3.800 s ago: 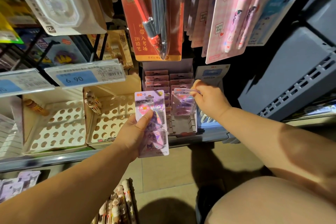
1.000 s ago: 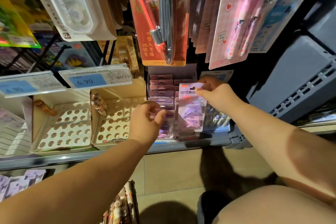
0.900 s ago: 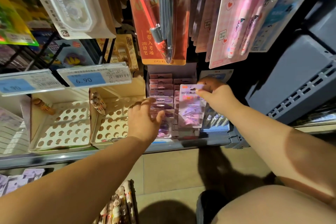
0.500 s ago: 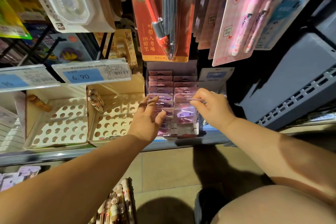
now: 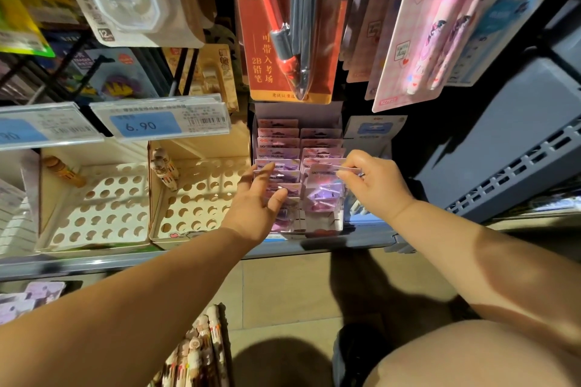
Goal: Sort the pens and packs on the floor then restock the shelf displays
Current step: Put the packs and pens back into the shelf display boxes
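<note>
Here, on the shelf, a display box holds two columns of purple packs. The left hand, fingers spread, rests on the left column; the right hand pinches the top edge of the front pack in the right column.

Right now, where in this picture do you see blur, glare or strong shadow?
In the head view, the green pack at top left is smeared; glare shines on the purple pack that the right hand pinches; dark shadows fall on the floor.
</note>
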The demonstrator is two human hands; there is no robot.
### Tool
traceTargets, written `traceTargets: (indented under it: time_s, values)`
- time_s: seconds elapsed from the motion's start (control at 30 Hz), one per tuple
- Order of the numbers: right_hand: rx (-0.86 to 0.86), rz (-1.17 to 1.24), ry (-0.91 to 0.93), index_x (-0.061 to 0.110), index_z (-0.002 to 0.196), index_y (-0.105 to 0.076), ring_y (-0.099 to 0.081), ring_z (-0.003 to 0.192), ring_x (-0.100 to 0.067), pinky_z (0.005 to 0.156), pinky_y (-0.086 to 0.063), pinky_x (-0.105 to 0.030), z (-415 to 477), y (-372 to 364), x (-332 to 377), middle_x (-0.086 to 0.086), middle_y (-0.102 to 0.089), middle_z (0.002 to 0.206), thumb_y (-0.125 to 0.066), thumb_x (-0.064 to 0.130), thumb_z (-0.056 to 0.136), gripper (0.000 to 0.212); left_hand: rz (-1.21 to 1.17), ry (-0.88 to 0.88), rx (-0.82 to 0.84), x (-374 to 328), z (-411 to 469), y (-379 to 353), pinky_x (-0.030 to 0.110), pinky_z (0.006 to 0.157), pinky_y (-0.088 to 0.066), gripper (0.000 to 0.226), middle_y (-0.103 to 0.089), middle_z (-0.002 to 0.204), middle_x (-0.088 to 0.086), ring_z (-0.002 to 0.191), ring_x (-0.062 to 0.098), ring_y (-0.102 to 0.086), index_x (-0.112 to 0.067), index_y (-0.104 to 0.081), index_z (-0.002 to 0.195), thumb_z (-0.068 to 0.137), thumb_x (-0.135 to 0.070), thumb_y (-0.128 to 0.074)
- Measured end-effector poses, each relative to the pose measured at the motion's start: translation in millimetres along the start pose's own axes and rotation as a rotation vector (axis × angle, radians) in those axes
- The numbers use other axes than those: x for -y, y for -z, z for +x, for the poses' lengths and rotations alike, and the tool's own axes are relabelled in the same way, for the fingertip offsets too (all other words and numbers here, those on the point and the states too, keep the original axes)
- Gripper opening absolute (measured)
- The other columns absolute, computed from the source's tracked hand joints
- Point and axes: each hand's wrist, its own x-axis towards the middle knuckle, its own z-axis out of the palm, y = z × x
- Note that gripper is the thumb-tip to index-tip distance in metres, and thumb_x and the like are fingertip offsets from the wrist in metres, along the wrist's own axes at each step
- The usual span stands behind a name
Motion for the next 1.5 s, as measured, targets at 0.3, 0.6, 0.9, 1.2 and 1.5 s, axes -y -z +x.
traceTargets:
  time_s: [0.3, 0.6, 0.9, 1.2, 1.5]
  values:
    - [-0.113, -0.064, -0.013, 0.004, 0.088, -0.063, -0.055, 0.069, -0.031, 0.063, -0.046, -0.035, 0, -4, -2, -0.012, -0.060, 0.070, -0.062, 0.019, 0.093, 0.016, -0.013, -0.004, 0.004, 0, -2, 1, 0.033, 0.115, -0.025, 0.055, -0.009, 0.159, -0.002, 0.143, 0.022, -0.025, -0.035, -0.022, 0.152, 0.101, -0.037, -0.044]
    - [-0.141, -0.032, 0.141, 0.005, 0.081, -0.067, -0.062, 0.071, -0.029, 0.066, -0.054, -0.036, -5, -7, -9, -0.010, -0.066, 0.076, -0.064, 0.016, 0.086, 0.013, -0.027, -0.002, 0.008, -1, -1, 1, 0.032, 0.115, -0.026, 0.055, -0.010, 0.159, -0.002, 0.144, 0.021, -0.024, -0.035, -0.022, 0.152, 0.101, -0.036, -0.044]
    - [-0.077, -0.083, 0.020, 0.008, 0.082, -0.056, -0.048, 0.061, -0.023, 0.060, -0.034, -0.026, -5, 0, -14, -0.002, -0.051, 0.064, -0.062, 0.020, 0.093, 0.018, -0.029, -0.003, 0.014, -2, -1, 2, 0.030, 0.115, -0.020, 0.056, -0.008, 0.160, -0.002, 0.146, 0.020, -0.019, -0.035, -0.021, 0.152, 0.101, -0.036, -0.044]
    - [-0.046, -0.217, 0.119, 0.005, 0.081, -0.058, -0.056, 0.068, -0.032, 0.059, -0.038, -0.032, -5, -2, -9, -0.010, -0.060, 0.068, -0.066, 0.014, 0.090, 0.015, -0.012, -0.010, 0.005, -2, -2, 1, 0.032, 0.115, -0.024, 0.056, -0.010, 0.159, -0.002, 0.145, 0.022, -0.022, -0.034, -0.021, 0.152, 0.101, -0.037, -0.044]
    - [0.330, -0.212, -0.096, 0.017, 0.105, -0.067, -0.057, 0.089, -0.028, 0.073, -0.040, -0.028, 13, -4, 2, -0.005, -0.064, 0.089, -0.051, 0.026, 0.099, 0.020, -0.039, 0.011, 0.010, -3, -1, 0, 0.033, 0.116, -0.023, 0.055, -0.009, 0.160, -0.002, 0.146, 0.023, -0.021, -0.037, -0.021, 0.152, 0.101, -0.039, -0.043]
